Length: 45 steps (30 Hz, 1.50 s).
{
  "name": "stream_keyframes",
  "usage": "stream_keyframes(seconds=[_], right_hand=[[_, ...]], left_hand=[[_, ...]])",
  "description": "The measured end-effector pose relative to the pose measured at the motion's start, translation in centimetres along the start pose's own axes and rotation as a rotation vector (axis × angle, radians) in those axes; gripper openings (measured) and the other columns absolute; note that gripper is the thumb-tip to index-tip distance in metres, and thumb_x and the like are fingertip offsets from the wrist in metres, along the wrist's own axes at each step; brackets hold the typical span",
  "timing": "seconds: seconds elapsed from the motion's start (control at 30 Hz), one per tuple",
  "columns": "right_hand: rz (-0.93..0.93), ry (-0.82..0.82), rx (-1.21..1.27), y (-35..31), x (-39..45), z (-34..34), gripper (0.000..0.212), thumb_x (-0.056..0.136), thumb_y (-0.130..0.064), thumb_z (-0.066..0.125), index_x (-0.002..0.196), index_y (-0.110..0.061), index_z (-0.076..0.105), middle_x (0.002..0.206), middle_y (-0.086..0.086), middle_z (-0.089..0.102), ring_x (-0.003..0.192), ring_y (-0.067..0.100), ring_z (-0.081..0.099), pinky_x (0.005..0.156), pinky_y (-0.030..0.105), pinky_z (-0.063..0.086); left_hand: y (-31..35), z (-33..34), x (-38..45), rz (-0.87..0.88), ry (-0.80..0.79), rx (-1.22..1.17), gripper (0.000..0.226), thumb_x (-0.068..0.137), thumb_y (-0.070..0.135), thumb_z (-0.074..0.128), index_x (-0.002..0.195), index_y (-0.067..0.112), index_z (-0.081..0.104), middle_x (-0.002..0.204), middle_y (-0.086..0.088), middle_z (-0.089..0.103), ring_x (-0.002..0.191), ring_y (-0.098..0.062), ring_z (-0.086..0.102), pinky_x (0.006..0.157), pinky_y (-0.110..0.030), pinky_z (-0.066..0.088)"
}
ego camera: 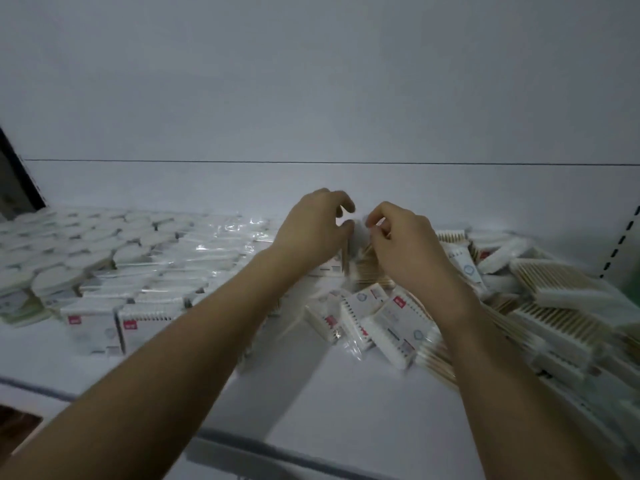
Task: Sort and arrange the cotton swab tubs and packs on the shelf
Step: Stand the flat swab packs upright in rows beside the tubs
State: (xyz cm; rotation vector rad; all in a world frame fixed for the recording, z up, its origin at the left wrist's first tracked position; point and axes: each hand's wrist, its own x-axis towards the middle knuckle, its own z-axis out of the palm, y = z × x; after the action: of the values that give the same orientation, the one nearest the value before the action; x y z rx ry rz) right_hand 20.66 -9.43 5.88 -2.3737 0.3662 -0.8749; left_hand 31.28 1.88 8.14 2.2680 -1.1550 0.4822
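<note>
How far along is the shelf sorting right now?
Roughly half done. Done: round tubs sit in rows at the left, with flat packs lined up beside them. In hand: the left hand and right hand reach into the middle, fingers curled on a pack I can't see clearly. Left: the loose heap of packs on the right.
</note>
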Motion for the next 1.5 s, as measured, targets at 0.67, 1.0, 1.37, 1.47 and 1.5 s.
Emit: stream_keyframes(seconds=[0.67, 1.0, 1.37, 1.47, 1.5], right_hand=[[-0.116, -0.162, -0.011, 1.3, -2.0, -0.8, 0.021, 0.102, -0.018, 0.046, 0.098, -0.014, 0.066, 0.086, -0.004, 0.063, 0.072, 0.01, 0.059, 0.065, 0.028, 0.051], [0.041, -0.148, 0.308, 2.1, -1.5, -1.4, 0.009, 0.091, -0.024, 0.071, 0.1, -0.026, 0.071, 0.07, -0.014, 0.06, 0.052, -0.004, 0.054, 0.054, 0.012, 0.039], [0.044, 0.0, 0.17, 2.3, -1.6, -0.7, 0.009, 0.099, -0.019, 0.055, 0.094, -0.02, 0.061, 0.09, -0.007, 0.064, 0.079, 0.013, 0.061, 0.064, 0.026, 0.045], [0.047, 0.037, 0.116, 2.6, -1.6, -0.9, 0.014, 0.099, -0.016, 0.051, 0.091, -0.018, 0.062, 0.085, -0.004, 0.066, 0.073, 0.017, 0.061, 0.066, 0.037, 0.053], [0.047, 0.026, 0.099, 2.6, -1.6, -0.9, 0.015, 0.099, -0.015, 0.049, 0.091, -0.019, 0.062, 0.085, -0.004, 0.066, 0.07, 0.016, 0.06, 0.064, 0.039, 0.054]], left_hand=[[-0.8, 4.1, -9.2, -0.198, -0.001, -0.569, 0.009, 0.092, 0.027, 0.066, 0.099, 0.023, 0.062, 0.089, 0.0, 0.068, 0.083, -0.015, 0.071, 0.068, -0.039, 0.061], [1.6, 1.9, -8.2, -0.283, 0.117, -0.676, 0.044, 0.08, 0.018, 0.079, 0.114, 0.023, 0.052, 0.099, 0.003, 0.068, 0.083, -0.014, 0.069, 0.073, -0.033, 0.059], [-0.1, -4.5, 0.3, -0.106, -0.293, 0.088, 0.024, 0.08, 0.009, 0.076, 0.103, 0.013, 0.07, 0.096, 0.005, 0.067, 0.08, -0.008, 0.059, 0.062, -0.009, 0.041], [-1.5, -3.7, 1.4, -0.117, -0.328, 0.162, 0.023, 0.08, 0.011, 0.078, 0.102, 0.012, 0.071, 0.096, 0.003, 0.064, 0.082, -0.01, 0.055, 0.061, -0.014, 0.038], [-1.9, -3.2, 1.6, -0.114, -0.338, 0.172, 0.024, 0.079, 0.012, 0.079, 0.102, 0.012, 0.071, 0.098, 0.001, 0.065, 0.083, -0.011, 0.056, 0.063, -0.016, 0.039]])
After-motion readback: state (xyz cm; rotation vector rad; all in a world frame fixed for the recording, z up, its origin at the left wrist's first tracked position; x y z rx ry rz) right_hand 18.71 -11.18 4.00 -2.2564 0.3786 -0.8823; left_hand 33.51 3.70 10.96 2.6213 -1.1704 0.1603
